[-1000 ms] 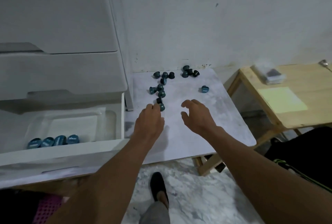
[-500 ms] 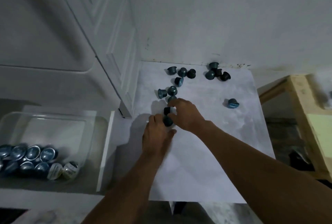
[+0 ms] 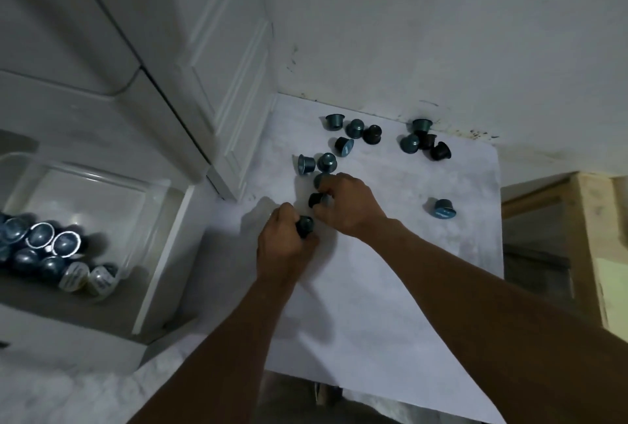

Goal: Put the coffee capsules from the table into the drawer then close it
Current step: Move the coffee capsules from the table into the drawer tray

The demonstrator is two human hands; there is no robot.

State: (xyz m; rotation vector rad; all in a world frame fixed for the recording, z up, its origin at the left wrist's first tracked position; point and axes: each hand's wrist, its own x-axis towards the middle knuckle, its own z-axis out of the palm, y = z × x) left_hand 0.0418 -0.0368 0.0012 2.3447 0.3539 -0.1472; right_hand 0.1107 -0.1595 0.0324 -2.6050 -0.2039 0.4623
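Several dark teal coffee capsules [image 3: 350, 138] lie scattered on the white marbled table [image 3: 390, 287], most of them toward the far edge by the wall. One capsule [image 3: 441, 209] lies alone to the right. My left hand [image 3: 283, 248] grips a dark capsule [image 3: 304, 225] between thumb and fingers. My right hand [image 3: 346, 206] closes on another dark capsule [image 3: 316, 200] just beyond it; a third capsule [image 3: 319, 179] shows under its fingertips. The open drawer [image 3: 163, 253] at the left holds a clear tray with several capsules [image 3: 51, 253].
A white drawer cabinet [image 3: 190, 67] stands at the table's left side, its front jutting beside the capsules. A wall closes off the far edge. A light wooden table [image 3: 598, 253] stands at the right, across a gap.
Both hands have reached forward from hovering over the table and closed on capsules at the near end of the cluster. The view has tilted down and moved closer.
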